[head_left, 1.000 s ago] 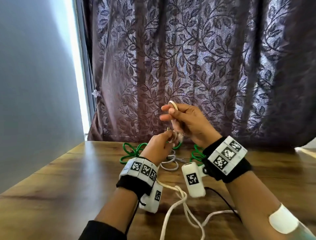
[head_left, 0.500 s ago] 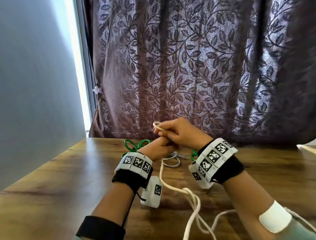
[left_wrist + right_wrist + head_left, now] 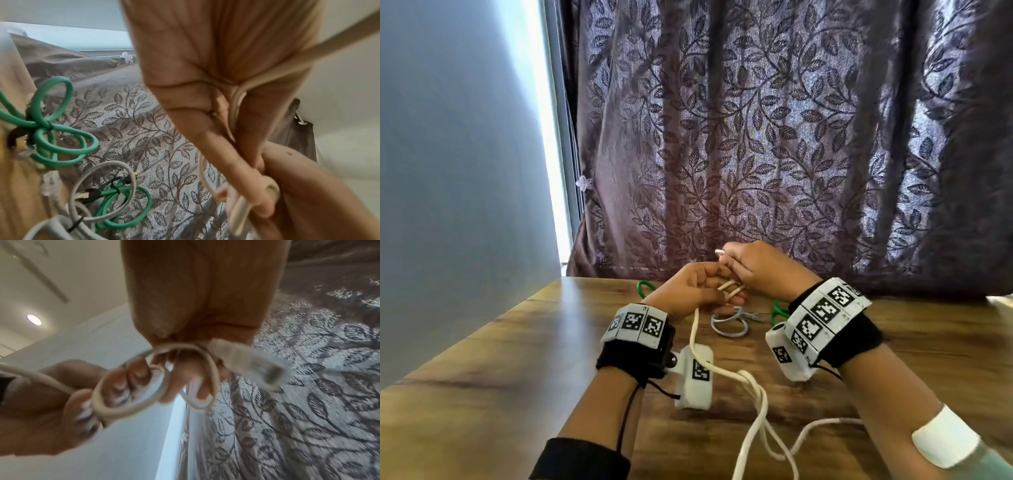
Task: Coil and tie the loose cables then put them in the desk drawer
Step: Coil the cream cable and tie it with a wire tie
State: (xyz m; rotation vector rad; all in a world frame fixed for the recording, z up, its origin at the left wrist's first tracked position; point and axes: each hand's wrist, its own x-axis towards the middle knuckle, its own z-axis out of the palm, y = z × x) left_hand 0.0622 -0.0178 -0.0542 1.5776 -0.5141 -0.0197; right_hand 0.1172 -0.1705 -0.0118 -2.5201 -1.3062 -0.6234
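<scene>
Both hands meet at frame centre: the left hand [image 3: 693, 291] has its fingers [image 3: 115, 386] curled inside small loops of the white cable [image 3: 753, 404], while the right hand [image 3: 760, 270] pinches its plug end [image 3: 246, 360]. The loops could spring off if either grip eases, and the long slack trailing over the surface [image 3: 517, 377] at lower centre may snag or knot.

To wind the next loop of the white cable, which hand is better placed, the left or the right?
Probably the right hand. It pinches the white cable near its plug end and is free to move, while the left hand holds the small loops already wound around its fingers, serving as the anchor.
</scene>
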